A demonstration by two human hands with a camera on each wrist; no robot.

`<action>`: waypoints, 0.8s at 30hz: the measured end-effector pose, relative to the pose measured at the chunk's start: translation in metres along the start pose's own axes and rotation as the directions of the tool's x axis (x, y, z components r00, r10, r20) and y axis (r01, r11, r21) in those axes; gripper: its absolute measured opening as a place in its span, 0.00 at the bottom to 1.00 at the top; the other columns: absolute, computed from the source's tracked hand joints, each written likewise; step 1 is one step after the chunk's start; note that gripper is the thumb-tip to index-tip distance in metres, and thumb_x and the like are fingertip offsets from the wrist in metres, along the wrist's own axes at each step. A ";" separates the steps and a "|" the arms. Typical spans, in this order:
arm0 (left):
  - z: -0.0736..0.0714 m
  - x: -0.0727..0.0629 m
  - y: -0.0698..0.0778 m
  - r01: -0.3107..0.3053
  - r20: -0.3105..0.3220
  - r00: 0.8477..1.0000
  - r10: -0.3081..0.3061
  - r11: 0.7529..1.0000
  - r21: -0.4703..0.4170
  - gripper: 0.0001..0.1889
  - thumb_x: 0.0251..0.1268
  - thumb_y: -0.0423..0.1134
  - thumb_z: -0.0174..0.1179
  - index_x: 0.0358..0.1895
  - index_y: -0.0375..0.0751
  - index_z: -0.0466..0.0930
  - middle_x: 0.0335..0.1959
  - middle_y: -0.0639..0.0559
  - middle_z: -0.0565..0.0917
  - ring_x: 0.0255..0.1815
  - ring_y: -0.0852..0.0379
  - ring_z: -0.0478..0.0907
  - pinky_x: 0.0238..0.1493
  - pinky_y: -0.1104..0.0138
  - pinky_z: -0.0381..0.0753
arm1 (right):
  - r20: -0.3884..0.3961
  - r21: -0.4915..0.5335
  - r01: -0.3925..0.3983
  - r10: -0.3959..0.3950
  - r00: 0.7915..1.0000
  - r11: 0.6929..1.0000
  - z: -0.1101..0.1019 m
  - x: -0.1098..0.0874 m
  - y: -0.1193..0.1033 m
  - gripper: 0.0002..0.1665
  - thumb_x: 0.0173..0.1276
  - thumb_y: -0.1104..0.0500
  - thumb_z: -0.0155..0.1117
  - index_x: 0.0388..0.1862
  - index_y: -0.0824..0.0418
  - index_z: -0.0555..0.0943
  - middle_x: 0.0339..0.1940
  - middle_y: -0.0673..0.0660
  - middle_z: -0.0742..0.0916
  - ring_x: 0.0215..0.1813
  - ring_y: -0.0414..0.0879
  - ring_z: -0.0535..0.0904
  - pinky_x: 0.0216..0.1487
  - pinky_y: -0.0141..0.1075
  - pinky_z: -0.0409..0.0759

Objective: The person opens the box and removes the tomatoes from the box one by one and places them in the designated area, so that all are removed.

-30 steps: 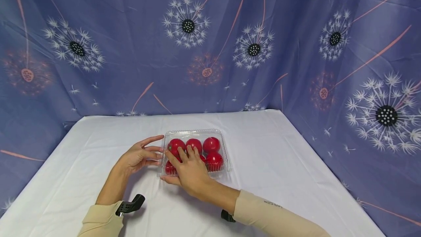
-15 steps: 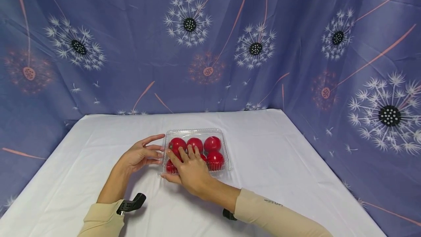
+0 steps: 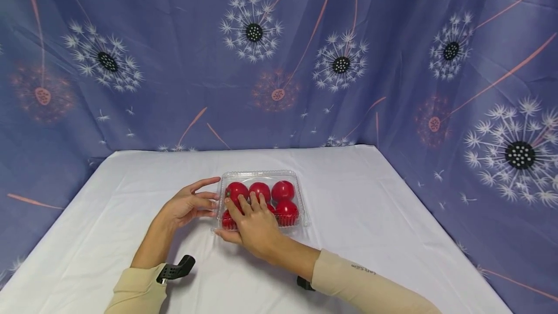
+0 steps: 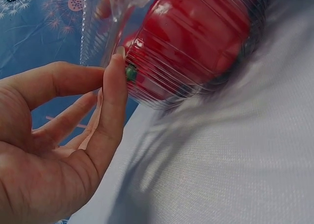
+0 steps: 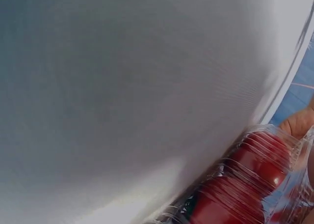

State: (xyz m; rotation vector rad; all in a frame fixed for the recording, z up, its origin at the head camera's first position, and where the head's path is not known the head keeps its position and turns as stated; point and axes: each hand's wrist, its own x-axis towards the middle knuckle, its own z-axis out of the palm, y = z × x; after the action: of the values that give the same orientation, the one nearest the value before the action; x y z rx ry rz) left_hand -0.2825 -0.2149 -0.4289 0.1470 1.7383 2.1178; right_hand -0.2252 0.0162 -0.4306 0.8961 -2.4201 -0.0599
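Note:
A clear plastic clamshell box (image 3: 266,174) lies on the white cloth, with several red tomatoes (image 3: 283,191) inside; a small green stem mark shows on one of them. My right hand (image 3: 257,231) rests on top with its fingers spread over the lid and its thumb by the near left corner, hiding part of the near row. At the box's left side, the fingertips of my left hand (image 3: 185,205) touch the rim, the fingers apart and lightly bent. Up close in the left wrist view, those fingertips (image 4: 117,62) meet the plastic edge beside a tomato (image 4: 196,32).
The white tablecloth (image 3: 362,217) spreads around the box on all sides. Behind and to both sides hangs a blue curtain (image 3: 187,62) with dandelion prints. A black wrist mount (image 3: 176,269) sticks out from the left sleeve.
The whole head view has drifted slightly to the right. Both hands keep their places on the box.

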 end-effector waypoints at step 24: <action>-0.001 -0.002 -0.001 0.000 0.017 1.000 0.000 1.000 -0.010 0.42 0.60 0.20 0.60 0.79 0.42 0.58 0.40 0.50 0.85 0.34 0.58 0.86 0.39 0.62 0.90 | -0.029 -0.016 0.015 -0.015 0.999 1.000 0.000 0.004 0.000 0.40 0.71 0.27 0.53 0.69 0.51 0.79 0.60 0.58 0.87 0.59 0.62 0.84 0.66 0.51 0.79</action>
State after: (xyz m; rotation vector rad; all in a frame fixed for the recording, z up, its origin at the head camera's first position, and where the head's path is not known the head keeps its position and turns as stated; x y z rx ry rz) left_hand -0.2811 -0.2161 -0.4295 0.1615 1.7181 2.1186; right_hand -0.2275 0.0140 -0.4288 0.9020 -2.3833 -0.0707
